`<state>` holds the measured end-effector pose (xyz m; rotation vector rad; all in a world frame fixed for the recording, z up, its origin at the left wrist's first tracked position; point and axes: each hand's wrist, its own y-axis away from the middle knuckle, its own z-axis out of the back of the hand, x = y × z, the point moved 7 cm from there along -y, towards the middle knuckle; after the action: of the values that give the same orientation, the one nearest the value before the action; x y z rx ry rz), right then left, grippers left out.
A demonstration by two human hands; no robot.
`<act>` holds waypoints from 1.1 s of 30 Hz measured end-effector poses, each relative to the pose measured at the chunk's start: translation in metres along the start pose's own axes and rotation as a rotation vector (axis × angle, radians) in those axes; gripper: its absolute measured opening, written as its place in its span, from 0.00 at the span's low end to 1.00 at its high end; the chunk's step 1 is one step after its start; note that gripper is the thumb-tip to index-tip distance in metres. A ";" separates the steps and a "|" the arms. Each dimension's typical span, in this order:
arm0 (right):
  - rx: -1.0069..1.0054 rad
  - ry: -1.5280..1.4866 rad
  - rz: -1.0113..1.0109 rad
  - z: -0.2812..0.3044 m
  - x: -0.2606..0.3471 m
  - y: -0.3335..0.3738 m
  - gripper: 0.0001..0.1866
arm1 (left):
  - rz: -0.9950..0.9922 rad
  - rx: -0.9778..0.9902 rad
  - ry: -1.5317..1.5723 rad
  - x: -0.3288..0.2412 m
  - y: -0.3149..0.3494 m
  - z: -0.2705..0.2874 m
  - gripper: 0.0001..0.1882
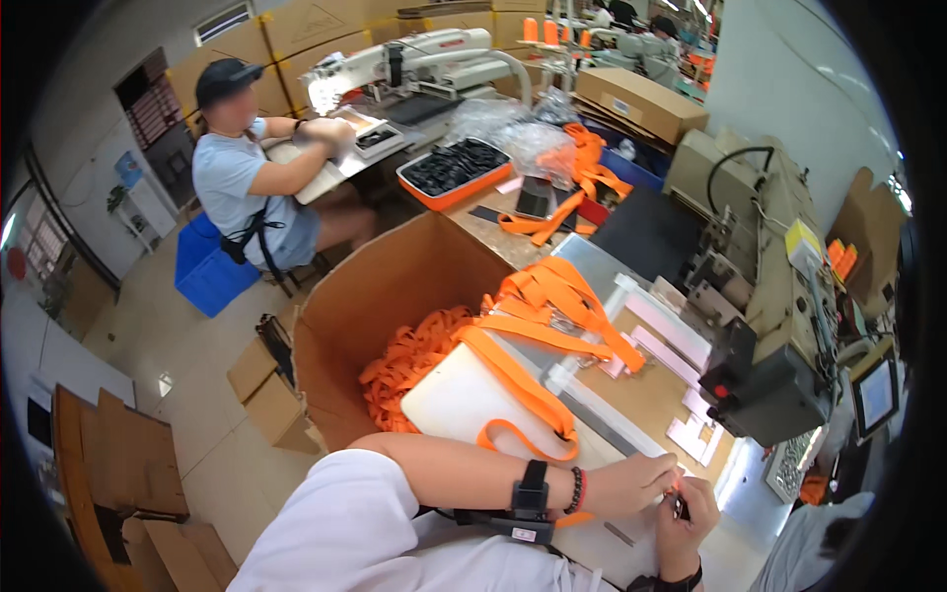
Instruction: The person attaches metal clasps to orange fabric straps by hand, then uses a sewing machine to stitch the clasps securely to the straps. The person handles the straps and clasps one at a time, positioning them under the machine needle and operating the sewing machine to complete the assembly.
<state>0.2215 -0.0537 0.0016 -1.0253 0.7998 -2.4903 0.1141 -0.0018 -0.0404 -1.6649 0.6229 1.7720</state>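
Orange strap [676, 485] shows as a short bright end between the two hands, low on the right of my head view. I see the left hand [629, 484] with its thumb and fingers pressed together at that end, and the right hand [691, 511] pinching a small dark piece [682, 507] just beside it; the fingers cover the contact, so I cannot tell whether the two are joined. Nearby, a long band [528, 388] of the same orange drapes over a white panel [444, 395], beside a cardboard box [380, 281]. I judge the strap light, soft and floppy, hard to damage, perhaps slightly slick on its flat face. I would hold it flat, close to the end, since farther back it should fold. The dark piece looks hard, suiting fingertips.
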 end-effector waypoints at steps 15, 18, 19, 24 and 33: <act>-0.002 -0.043 -0.281 0.007 -0.019 0.004 0.10 | -0.358 -0.540 -0.595 -0.052 0.026 0.032 0.12; -0.022 -0.041 -0.304 0.010 -0.023 0.006 0.09 | -0.445 -0.492 -0.615 -0.055 0.027 0.026 0.11; -0.034 -0.036 -0.303 0.012 -0.025 0.007 0.09 | -0.462 -0.440 -0.580 -0.053 0.026 0.023 0.10; -0.043 -0.060 -0.309 0.014 -0.030 0.008 0.09 | -0.048 -0.215 -0.228 -0.019 0.015 0.017 0.14; 0.039 -0.109 -0.134 0.006 -0.014 0.001 0.13 | -0.106 -0.223 -0.325 -0.021 0.013 0.016 0.18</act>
<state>0.2352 -0.0494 -0.0031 -1.2265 0.6680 -2.5233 0.0936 -0.0019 -0.0190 -1.4700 0.1940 2.0330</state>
